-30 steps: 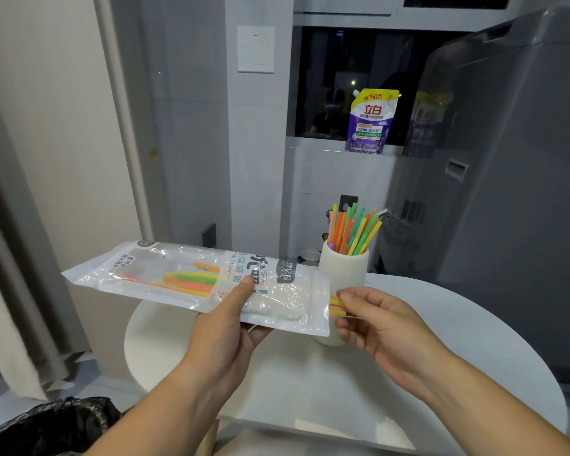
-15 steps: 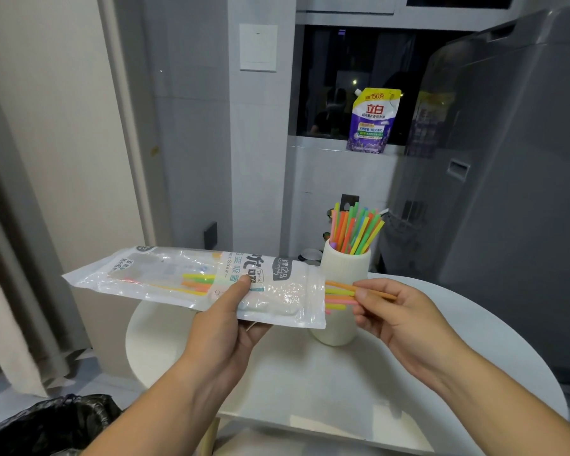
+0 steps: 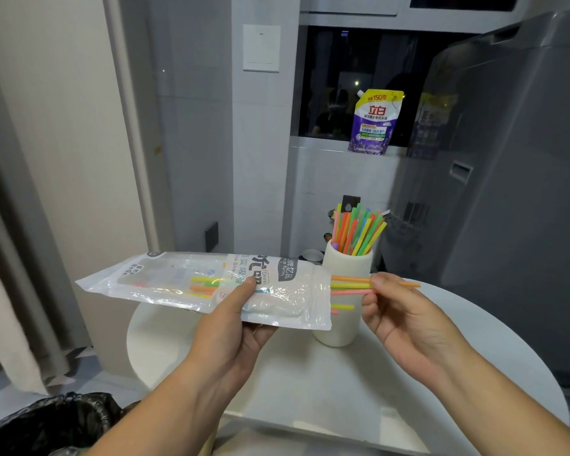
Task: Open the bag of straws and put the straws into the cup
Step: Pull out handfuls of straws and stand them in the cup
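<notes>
Since a second ago, when only short stubs of colour showed at the mouth of the bag, the straws have slid further out, and the right hand (image 3: pixel 405 319) has drawn away to the right with them.

From the head camera: the left hand (image 3: pixel 234 327) holds the clear straw bag (image 3: pixel 191 284) roughly level above the round white table (image 3: pixel 474 357), thumb pressed on the printed top face and fingers underneath, closed on the bag near its middle. The bag's open end faces right. A few straws (image 3: pixel 349 285), orange, yellow and pink, stick out of that opening with their long axis lying left to right, almost horizontal. The right hand's thumb and fingertips are pinched together on them just past the bag's mouth; the orange one runs on beyond the fingers to the right. Two shorter ends, yellow and pink, show lower at the mouth and are not in the pinch. More straws remain deep in the bag, toward its left half.

The white cup (image 3: pixel 346 268) stands on the table just behind the bag's open end and the pinched straws, already holding a fan of coloured straws upright. A purple detergent pouch (image 3: pixel 374 123) sits on the sill behind, well apart.

The right hand is the nearer one to the cup. As I judge it, the straws must come fully free to the right, then be turned from lying flat to standing on end before going down into the cup's mouth.
</notes>
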